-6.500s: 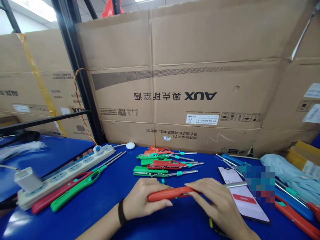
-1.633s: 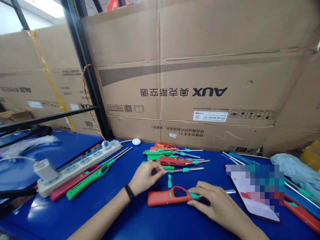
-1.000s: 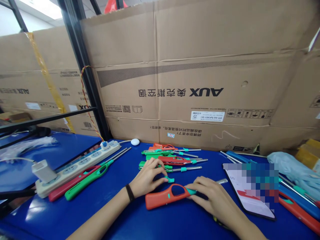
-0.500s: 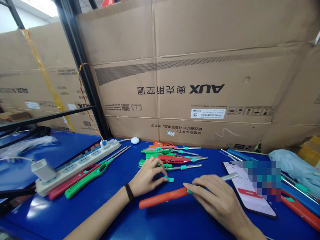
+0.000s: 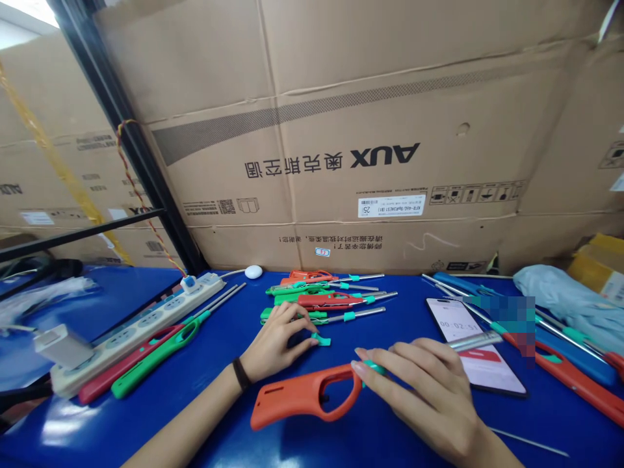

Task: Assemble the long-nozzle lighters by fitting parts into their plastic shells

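My right hand (image 5: 429, 390) grips an orange long-nosed lighter (image 5: 297, 400) at its teal collar, the loop handle pointing left and the metal tube (image 5: 475, 340) sticking out to the right over a phone. My left hand (image 5: 277, 338) rests on the blue table, its fingertips pinching a small teal plastic piece (image 5: 322, 340). Just behind my left hand lies a pile of green and orange lighters (image 5: 322, 300).
A phone (image 5: 475, 354) with a lit screen lies to the right, with more blue and orange lighters (image 5: 560, 364) beyond it. A white power strip (image 5: 136, 328) and a red and a green lighter (image 5: 146, 357) lie at the left. Big cardboard boxes (image 5: 341, 162) wall off the back.
My right hand has rolled the orange lighter so its loop handle faces me and lifted it closer. My left hand stays pinching the teal piece. The camera has moved nearer and tilted.
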{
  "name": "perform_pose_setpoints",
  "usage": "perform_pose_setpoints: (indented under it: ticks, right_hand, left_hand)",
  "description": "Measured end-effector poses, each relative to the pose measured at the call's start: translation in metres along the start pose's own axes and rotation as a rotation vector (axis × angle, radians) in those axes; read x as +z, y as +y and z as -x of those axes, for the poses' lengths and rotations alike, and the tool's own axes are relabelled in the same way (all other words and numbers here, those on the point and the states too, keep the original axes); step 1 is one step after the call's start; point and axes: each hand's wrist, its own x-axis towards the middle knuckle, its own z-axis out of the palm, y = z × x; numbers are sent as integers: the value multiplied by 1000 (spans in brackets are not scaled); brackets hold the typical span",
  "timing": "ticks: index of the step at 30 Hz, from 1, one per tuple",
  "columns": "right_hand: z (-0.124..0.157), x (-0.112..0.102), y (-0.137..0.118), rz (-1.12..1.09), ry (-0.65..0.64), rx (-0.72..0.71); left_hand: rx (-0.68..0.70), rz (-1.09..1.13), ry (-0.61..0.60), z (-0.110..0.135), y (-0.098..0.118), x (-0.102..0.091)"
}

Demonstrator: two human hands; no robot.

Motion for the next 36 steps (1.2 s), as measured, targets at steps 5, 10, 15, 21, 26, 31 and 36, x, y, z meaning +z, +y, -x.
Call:
perform_pose_setpoints:
  ticks: [5,10,15,21,26,31,36]
  right_hand:
    - [0,0,-3,13,121,6]
    - [-2,2,-9,8,37,-2]
    - [-4,7,-12,-8,-6,19]
    - [-4,14,-9,-44,-72,67]
    - [-3,18,-9,-88,-100,118]
    - [0,20,-7,-102,-119,189]
    - [5,24,1,-65,-194,252]
  left_hand:
    - [4,-10,3,0,-2,1]
    - [11,-26,13,1,-4,3]
    - [12,-53,22,0,-5,3]
    - [23,-63,32,-1,-8,4]
    - [35,-79,103,0,-7,-1]
    - [39,-63,202,2,-2,-8]
    - [146,97,116,5,10,-10]
